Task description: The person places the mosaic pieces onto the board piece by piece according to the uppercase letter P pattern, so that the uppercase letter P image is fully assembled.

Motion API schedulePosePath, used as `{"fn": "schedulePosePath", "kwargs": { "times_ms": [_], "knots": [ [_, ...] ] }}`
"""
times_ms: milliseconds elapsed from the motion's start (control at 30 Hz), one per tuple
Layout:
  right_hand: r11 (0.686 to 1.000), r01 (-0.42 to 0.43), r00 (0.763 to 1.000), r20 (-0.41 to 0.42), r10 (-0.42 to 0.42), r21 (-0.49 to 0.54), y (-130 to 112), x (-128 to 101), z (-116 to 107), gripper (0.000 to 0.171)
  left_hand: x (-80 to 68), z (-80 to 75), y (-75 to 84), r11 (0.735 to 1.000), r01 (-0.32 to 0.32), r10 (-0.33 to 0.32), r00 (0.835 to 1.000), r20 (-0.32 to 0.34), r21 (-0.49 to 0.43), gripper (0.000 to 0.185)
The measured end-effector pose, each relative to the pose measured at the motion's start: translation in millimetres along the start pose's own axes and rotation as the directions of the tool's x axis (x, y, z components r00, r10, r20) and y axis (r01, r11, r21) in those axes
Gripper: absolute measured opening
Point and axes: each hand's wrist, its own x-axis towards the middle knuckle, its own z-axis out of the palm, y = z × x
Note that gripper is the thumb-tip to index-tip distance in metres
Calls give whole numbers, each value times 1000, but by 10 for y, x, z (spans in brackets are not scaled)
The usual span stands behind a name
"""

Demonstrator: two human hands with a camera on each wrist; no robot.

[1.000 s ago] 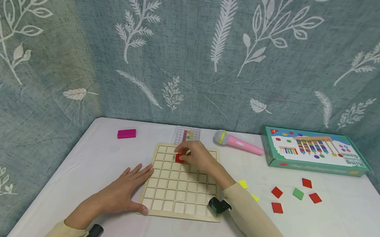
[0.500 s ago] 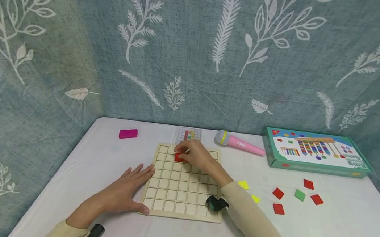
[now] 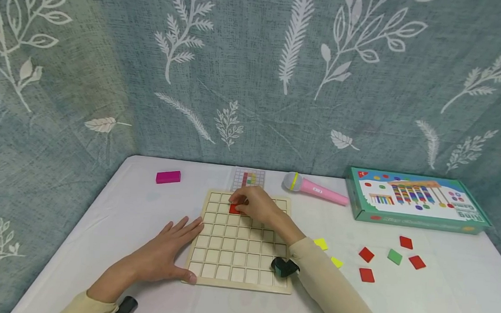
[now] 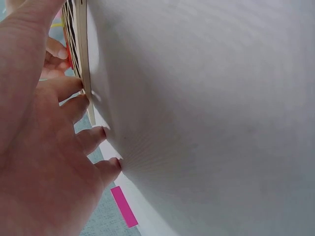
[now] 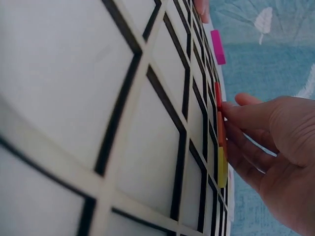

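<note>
A wooden grid board [image 3: 235,271] lies flat in the middle of the white table. My right hand [image 3: 253,205] reaches over its far rows, and the curled fingertips hold a red square tile [image 3: 235,209] down in a cell of the second row. In the right wrist view the same hand [image 5: 275,142] touches the red tile [image 5: 217,94] at the board's [image 5: 147,147] far side. My left hand [image 3: 162,254] lies flat on the table with fingers spread, thumb and fingertips against the board's left edge [image 4: 81,59]; it holds nothing.
A pattern card [image 3: 247,179] lies just behind the board. At the back stand a magenta block [image 3: 168,176], a pink toy microphone [image 3: 313,189] and a green game box [image 3: 416,200]. Loose red tiles [image 3: 365,254], a green tile [image 3: 394,256] and yellow tiles [image 3: 320,243] lie right of the board.
Almost nothing differs: the right hand stays on the red tile in the same cell, shifting only slightly. The left hand has not moved.
</note>
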Motion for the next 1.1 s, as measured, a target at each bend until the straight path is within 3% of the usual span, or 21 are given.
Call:
{"fn": "schedulePosePath", "kwargs": {
  "times_ms": [333, 467, 667, 1100],
  "knots": [
    [999, -31, 1000, 8, 30, 24, -14, -74, -89, 17, -4, 15, 15, 1000, 9, -9, 1000, -1, 6, 119],
    [998, 2, 1000, -4, -2, 58, 1, -178, -196, 19, -7, 17, 22, 1000, 5, -5, 1000, -7, 6, 118],
    [998, 59, 998, -17, -58, 26, 52, -397, -396, 20, -25, 15, 22, 1000, 7, -7, 1000, -15, 6, 117],
    [1000, -11, 994, -107, 9, -15, 266, -984, -769, 14, -11, -10, 36, 1000, 19, -19, 1000, -8, 5, 118]
  ]
}}
